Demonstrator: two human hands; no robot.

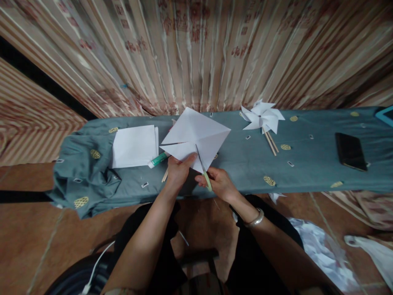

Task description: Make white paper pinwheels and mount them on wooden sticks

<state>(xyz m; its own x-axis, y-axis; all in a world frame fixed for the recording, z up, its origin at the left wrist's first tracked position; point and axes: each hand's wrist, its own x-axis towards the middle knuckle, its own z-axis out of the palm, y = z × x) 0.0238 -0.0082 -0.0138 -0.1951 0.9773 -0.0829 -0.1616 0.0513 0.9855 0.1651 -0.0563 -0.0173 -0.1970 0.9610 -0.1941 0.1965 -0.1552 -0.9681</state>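
A square sheet of white paper (205,129) is held up with its corners pointing away, toward me and to the sides. One slit runs in from its left corner. My left hand (179,170) grips the near-left edge, thumb on top. My right hand (219,182) is closed round the light-green handle of a pair of scissors (207,180). Their blades lie at the near corner of the sheet, pointing toward its middle. Behind my left hand, a green and white tube (159,159) and the ends of wooden sticks (165,176) show partly.
Left on the cloth-covered narrow table (310,164) lies a stack of white paper (135,145). Paper pinwheels (262,116) on wooden sticks lie to the right, then a dark phone (350,150). A pleated curtain (196,53) hangs behind. Folded white paper in a clear bag (322,250) is on the floor.
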